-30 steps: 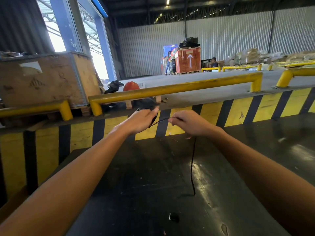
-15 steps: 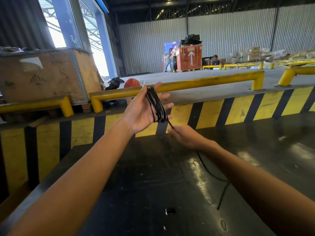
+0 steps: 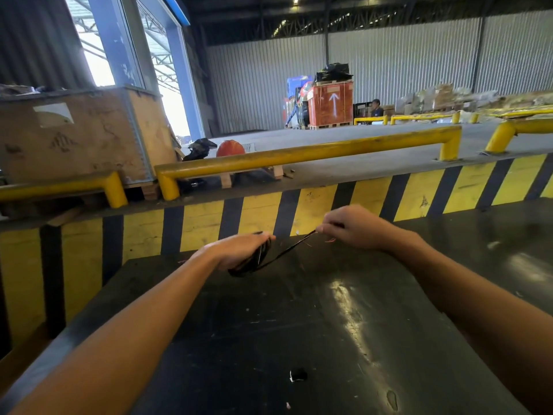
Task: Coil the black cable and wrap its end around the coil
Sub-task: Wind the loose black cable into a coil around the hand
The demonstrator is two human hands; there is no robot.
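My left hand (image 3: 239,250) is palm down over the dark table (image 3: 269,324), closed on the coil of black cable (image 3: 253,263), whose loops stick out below the fingers. A short tail of the cable (image 3: 291,248) runs taut up and to the right from the coil. My right hand (image 3: 353,227) pinches the tail's end, where thin reddish wire strands show. Both hands hover near the table's far edge, a hand's width apart. Most of the coil is hidden under my left palm.
A yellow-and-black striped wall (image 3: 317,205) rises right behind the table, topped by a yellow guard rail (image 3: 299,154). A wooden crate (image 3: 74,136) stands at the back left. A small dark scrap (image 3: 297,375) lies on the near table. A person (image 3: 376,107) sits far off.
My left hand has dropped from upright to palm down with the coil. My right hand rose and moved right, pulling the last slack cable off the table into a short taut tail.
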